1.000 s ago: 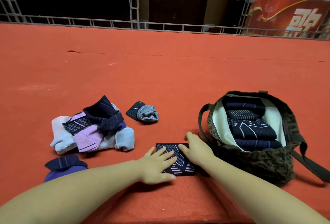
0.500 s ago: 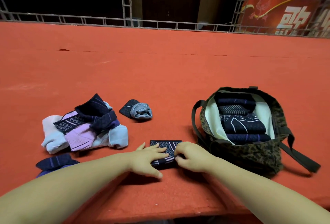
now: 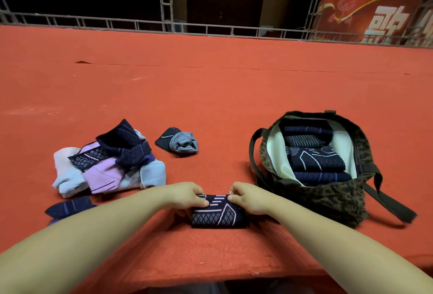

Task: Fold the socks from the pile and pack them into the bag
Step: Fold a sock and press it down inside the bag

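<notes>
Two hands work one folded navy sock at the near edge of the red surface. The left hand and right hand each have the grip clenched on its upper corners; the fingers underneath are hidden. Left of the grip, one dark sock lies partly behind the left forearm. Beyond it sits one pile of tangled socks, too overlapped to count. Farther off lies one rolled grey sock. Right of the grip stands one open bag, with four folded socks visible inside.
</notes>
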`<state>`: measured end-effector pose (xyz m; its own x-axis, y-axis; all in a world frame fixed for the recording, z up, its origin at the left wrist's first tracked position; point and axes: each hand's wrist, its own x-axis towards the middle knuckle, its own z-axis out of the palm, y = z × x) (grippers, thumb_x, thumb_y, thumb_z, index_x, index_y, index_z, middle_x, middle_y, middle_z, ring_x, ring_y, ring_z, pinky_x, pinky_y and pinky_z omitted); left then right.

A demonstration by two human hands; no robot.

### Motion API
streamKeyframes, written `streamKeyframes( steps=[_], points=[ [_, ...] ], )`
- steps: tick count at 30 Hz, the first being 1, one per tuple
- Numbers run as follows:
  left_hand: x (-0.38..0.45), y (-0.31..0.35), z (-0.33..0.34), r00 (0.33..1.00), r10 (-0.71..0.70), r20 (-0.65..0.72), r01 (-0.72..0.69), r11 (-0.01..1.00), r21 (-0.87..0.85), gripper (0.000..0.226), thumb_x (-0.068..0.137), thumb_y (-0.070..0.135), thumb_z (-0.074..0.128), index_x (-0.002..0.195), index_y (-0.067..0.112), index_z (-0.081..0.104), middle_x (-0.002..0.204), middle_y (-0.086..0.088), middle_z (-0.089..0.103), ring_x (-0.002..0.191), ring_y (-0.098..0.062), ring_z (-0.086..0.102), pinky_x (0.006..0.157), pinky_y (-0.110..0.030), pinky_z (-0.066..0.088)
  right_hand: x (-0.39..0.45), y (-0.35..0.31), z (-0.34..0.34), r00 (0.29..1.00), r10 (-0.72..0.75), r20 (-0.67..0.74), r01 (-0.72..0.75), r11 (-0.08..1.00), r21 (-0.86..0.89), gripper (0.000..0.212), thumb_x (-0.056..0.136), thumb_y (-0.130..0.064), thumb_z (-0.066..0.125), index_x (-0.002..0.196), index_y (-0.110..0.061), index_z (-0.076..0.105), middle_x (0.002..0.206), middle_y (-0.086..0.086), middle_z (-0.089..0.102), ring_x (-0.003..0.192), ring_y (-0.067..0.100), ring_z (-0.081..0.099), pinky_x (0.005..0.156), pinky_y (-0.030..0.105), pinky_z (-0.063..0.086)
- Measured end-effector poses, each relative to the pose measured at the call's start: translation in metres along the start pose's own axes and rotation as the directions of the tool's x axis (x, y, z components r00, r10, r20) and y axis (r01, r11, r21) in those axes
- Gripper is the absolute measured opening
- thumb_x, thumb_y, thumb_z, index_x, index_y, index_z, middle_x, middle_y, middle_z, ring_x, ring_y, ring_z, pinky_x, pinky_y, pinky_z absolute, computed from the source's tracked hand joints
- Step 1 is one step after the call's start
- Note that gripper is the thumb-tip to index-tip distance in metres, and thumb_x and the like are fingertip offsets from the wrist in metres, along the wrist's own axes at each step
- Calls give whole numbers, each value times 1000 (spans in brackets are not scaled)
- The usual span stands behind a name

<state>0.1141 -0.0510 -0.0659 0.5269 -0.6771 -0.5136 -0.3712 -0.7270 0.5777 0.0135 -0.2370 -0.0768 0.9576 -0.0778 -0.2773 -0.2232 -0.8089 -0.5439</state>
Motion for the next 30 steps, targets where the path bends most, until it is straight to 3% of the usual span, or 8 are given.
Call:
streamKeyframes(
  steps=[4,9,13,14,17,21,24,30],
  points=[
    [12,-9,0,975,-84,-206,106,989,99,30,84,50,61,89,22,53,80,2,62,66,-13,57,57,-24,46,11,8,10,986,89,-143,-92,996,-12,19,94,-35,52,102,-18,50,103,3,63,95,19,58,79,30,42],
    [6,-6,3,990,-135,-47,139,983,117,37,83,54,61,96,19,56,84,0,61,71,-17,55,58,-24,41,3,-4,-4,990,126,70,-110,973,-203,35,96,-42,46,111,-13,56,114,8,61,104,24,57,77,28,40],
    [-2,2,11,994,-82,-76,99,963,252,42,83,49,64,104,15,51,96,2,55,86,-17,52,68,-27,37,-7,-6,-13,942,231,246,-191,966,-174,39,91,-49,52,105,-13,56,96,8,58,81,23,58,65,32,51],
    [-1,2,13,995,-65,-77,80,975,208,37,82,45,66,98,17,49,93,3,54,84,-16,51,65,-27,38,-9,-7,-13,929,247,277,-213,966,-147,39,90,-48,54,105,-12,55,94,9,56,79,22,56,65,31,52],
    [0,0,22,998,-40,-45,31,984,-174,31,81,29,72,81,21,42,83,2,53,71,-11,52,54,-23,44,-15,-4,-10,919,239,312,-244,970,-23,43,87,-44,61,113,-10,59,97,8,57,80,20,54,69,31,50],
    [0,2,29,998,35,-44,-52,875,-482,34,75,24,76,94,24,48,94,0,57,75,-12,58,61,-28,51,-27,4,-8,964,121,236,-213,886,413,29,87,-35,62,111,-19,61,96,-1,66,82,14,60,70,30,50],
    [-1,17,23,983,132,-125,-180,815,-550,42,62,30,72,100,24,57,97,0,64,78,-10,62,69,-25,50,-45,-2,-14,990,89,114,-142,736,661,26,89,-34,59,110,-18,58,91,3,68,76,17,65,70,36,56],
    [-2,79,7,930,302,-208,-367,750,-551,31,62,27,72,90,20,63,80,3,67,69,-9,63,67,-24,49,-84,2,-64,994,103,-30,-51,698,714,22,95,-28,54,110,-18,66,95,3,71,83,18,65,73,35,53]
  ],
)
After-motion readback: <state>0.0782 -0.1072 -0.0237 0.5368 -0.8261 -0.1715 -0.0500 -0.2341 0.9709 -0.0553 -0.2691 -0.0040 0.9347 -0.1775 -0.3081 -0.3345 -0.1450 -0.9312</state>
